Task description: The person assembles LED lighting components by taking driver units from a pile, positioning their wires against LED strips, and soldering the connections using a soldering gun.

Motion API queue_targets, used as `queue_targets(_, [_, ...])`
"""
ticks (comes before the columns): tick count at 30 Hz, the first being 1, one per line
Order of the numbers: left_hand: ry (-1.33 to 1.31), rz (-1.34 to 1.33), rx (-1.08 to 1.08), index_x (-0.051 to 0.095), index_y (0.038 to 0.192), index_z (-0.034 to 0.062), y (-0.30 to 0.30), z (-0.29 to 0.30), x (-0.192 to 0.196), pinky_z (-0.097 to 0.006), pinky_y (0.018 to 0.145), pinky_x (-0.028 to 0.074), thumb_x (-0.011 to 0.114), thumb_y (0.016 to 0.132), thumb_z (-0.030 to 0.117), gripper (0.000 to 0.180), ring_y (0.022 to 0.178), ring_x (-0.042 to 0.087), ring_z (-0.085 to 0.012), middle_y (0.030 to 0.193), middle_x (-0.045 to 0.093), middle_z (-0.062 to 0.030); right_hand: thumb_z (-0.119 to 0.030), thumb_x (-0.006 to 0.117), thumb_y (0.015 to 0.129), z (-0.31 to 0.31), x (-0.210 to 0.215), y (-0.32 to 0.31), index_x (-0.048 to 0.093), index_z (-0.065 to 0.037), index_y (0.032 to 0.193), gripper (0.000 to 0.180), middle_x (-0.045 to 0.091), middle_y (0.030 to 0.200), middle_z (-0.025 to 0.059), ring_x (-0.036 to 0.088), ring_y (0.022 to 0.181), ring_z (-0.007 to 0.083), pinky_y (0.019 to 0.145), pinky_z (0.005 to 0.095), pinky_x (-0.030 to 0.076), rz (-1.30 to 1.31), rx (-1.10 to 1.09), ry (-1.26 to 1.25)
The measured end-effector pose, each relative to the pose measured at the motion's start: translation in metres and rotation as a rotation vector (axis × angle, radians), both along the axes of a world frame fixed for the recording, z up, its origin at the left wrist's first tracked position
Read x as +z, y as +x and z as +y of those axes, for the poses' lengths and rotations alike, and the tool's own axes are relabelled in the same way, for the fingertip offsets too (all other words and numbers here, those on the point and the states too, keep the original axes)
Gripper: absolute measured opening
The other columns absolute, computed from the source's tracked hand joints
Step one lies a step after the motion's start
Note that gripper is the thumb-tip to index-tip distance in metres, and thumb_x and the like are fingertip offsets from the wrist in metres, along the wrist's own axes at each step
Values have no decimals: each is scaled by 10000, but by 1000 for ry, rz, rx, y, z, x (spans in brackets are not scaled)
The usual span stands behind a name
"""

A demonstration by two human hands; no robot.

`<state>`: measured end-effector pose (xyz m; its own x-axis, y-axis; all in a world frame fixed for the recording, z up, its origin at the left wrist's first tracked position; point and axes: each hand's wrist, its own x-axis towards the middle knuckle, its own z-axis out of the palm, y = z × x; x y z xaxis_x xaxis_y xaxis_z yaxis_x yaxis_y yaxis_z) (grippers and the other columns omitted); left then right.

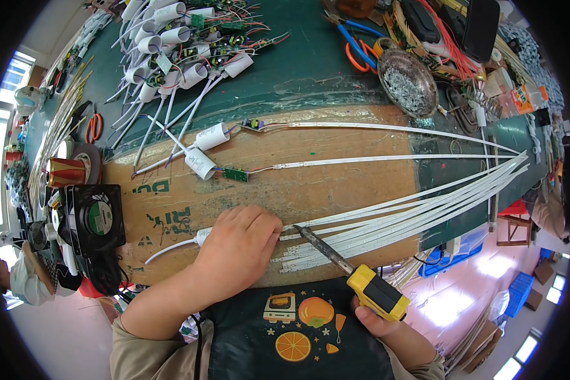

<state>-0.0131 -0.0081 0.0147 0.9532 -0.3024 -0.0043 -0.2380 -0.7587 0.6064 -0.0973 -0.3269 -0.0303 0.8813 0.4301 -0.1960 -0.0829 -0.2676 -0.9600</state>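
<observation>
My left hand (239, 246) is closed over the cardboard (348, 183), its fingertips pinched by the ends of the white LED strips. What they pinch is hidden. A white cylindrical cap (202, 236) with a white cable pokes out from under that hand. In my right hand (375, 322) is a soldering iron (379, 294) with a yellow and black handle; its dark tip touches or hovers over a strip end beside my left fingertips. A bundle of LED strips (386, 221) fans rightward. Farther off, two more caps (201, 163) are wired through small green circuit boards (235, 174) to single strips.
Many white caps with cables and boards (171, 38) are heaped at the far left. A black fan (95, 218) and a solder spool (66, 172) stand left. Blue pliers (361, 28), orange-handled scissors (354, 60) and a metal bowl of scraps (408, 82) lie far right.
</observation>
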Motion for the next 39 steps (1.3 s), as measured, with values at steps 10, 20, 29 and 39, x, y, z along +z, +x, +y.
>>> queue_targets(10, [95,-55,6,602,886,56,2,-5,-2,-438,741,468,678,802,46,114,829,598,-336,870,599,-111,-168,763,827,0,-2,0,626,37,1131,391,666,830,86,669,672,218,599,303,528,-53,12,-13])
queue_targets(20, [92,-20,-15,608,884,55,5,-3,-1,-432,751,468,661,813,64,89,838,597,-335,875,604,-115,-213,758,839,9,3,9,647,-8,1014,292,653,829,93,649,682,245,598,327,512,-53,8,72])
queue_targets(29, [98,-5,-22,611,892,56,5,-2,-1,-428,762,466,656,811,60,93,852,597,-330,888,610,-113,-203,753,854,12,4,7,636,-20,989,256,634,826,83,624,684,217,604,321,491,28,-34,104])
queue_targets(39, [103,-4,-33,605,898,52,5,-1,-3,-426,766,462,652,816,58,95,860,597,-326,895,612,-110,-188,764,846,8,0,5,635,3,1045,304,626,829,82,622,683,191,598,314,487,99,-31,146])
